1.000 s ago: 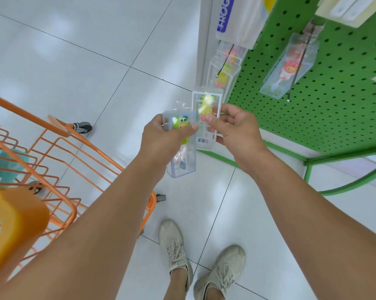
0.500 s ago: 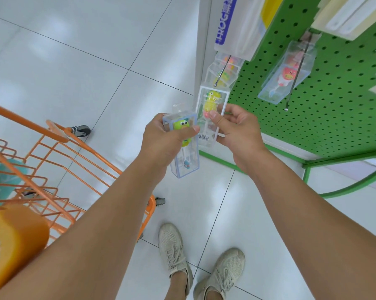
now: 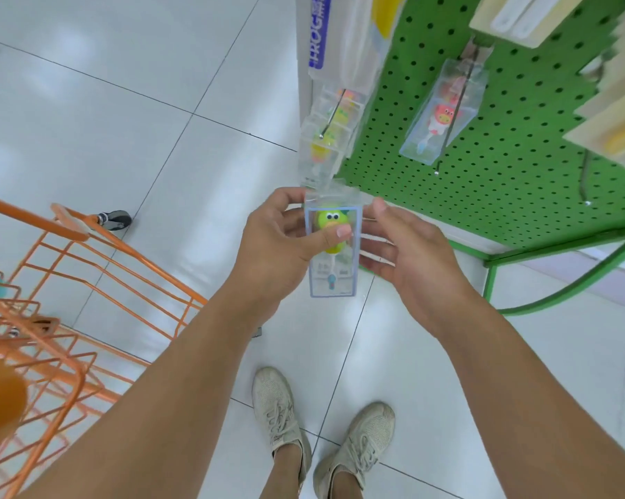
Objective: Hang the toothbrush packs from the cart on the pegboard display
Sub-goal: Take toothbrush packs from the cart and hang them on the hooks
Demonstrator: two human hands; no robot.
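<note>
— What is the left hand (image 3: pixel 278 239) doing?

— It grips a clear toothbrush pack (image 3: pixel 334 259) with a green frog-headed brush inside. The thumb presses across the front over the frog and the other fingers curl round the pack's left edge. The pack is upright, out in the air just below the lower left corner of the green pegboard (image 3: pixel 519 138).

— And the right hand (image 3: pixel 401 253)?

— Partly open, fingers loosely bent, cupped at the pack's right edge. The fingertips look to be touching or just behind that edge; I cannot tell whether they actually hold it.

— How many packs are already hanging?

— On the hook (image 3: pixel 334 111) at the pegboard's left edge there is a row of clear packs (image 3: pixel 321 149) with yellow and orange brushes, overlapping too much for a sure count; at least three. One pack with a pink brush (image 3: pixel 442 118) hangs on a second hook further right. So one in hand, one pink, and the row.

— Anything else on the board?

— Pale flat boxes (image 3: pixel 512 19) along its top right edge, and a white bag with blue lettering (image 3: pixel 336 34) at its upper left.

— The cart?

— One orange wire cart (image 3: pixel 80 282) stands at the left, one wheel (image 3: pixel 116 219) showing. Two pale sneakers (image 3: pixel 280 412) stand on the white tiled floor (image 3: pixel 123 84) below.
</note>
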